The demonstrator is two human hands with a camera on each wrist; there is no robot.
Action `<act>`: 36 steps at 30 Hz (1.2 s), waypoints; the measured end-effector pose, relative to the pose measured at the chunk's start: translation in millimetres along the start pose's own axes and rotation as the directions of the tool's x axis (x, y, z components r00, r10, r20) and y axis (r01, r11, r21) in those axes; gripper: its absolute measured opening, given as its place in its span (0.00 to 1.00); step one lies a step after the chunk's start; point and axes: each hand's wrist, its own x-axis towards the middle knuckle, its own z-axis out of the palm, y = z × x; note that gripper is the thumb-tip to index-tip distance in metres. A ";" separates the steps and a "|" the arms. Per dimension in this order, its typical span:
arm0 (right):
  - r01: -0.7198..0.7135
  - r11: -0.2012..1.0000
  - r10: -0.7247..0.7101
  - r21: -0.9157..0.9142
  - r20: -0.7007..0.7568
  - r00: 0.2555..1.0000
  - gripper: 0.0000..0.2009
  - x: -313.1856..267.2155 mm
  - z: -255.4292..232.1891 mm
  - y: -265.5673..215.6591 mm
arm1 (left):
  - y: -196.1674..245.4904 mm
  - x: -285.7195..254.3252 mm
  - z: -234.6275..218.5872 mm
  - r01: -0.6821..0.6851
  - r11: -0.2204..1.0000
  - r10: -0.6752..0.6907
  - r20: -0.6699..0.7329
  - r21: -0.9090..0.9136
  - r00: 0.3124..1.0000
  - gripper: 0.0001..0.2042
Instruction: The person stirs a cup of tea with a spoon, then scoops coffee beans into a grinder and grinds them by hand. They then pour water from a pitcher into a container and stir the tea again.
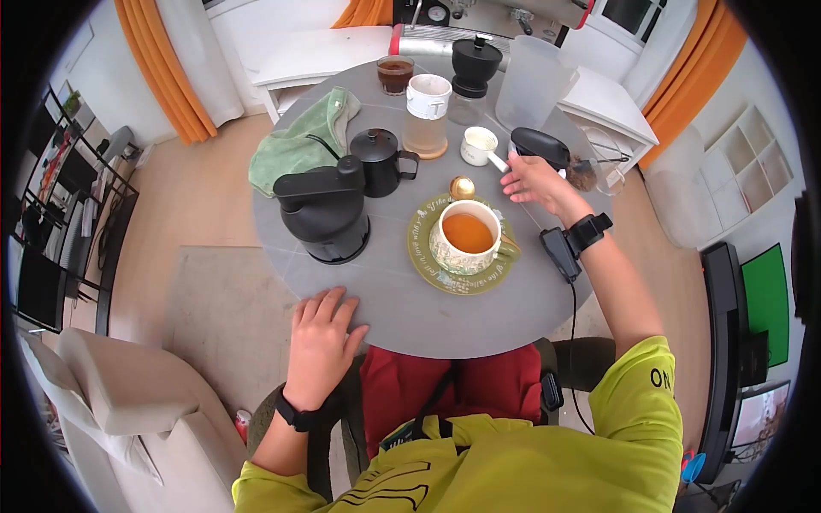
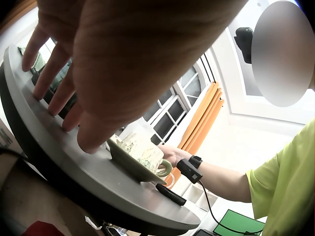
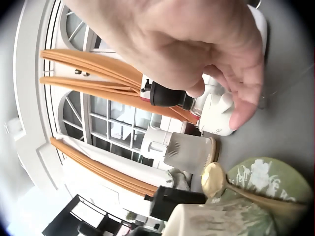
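My right hand [image 1: 540, 183] hovers near the handle of a small white cup [image 1: 477, 144], thumb and fingers apart. In the right wrist view the fingertips overlap the small white cup [image 3: 216, 118]. A patterned teacup [image 1: 462, 250] holding orange-brown liquid stands on a green saucer [image 1: 419, 248] with white lettering. Behind the teacup, a gold spoon [image 1: 462, 187] lies at the saucer's far side. My left hand [image 1: 323, 342] rests at the near table edge with its fingers extended, as the left wrist view also shows.
Left of the saucer stand a black kettle-like appliance [image 1: 323, 214] and a black pitcher [image 1: 376, 162], by a green towel [image 1: 295, 145]. Farther back are a brown drink glass [image 1: 395, 77], a white-topped container [image 1: 426, 128], a black-topped grinder [image 1: 475, 68] and a translucent jug [image 1: 530, 85].
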 end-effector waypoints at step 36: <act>0.345 0.936 -0.347 0.073 0.025 0.938 0.11 21.8 33.0 -119.3 | -4.7 -5.4 -0.4 0.000 1.000 -0.001 -0.014 -0.023 1.000 0.19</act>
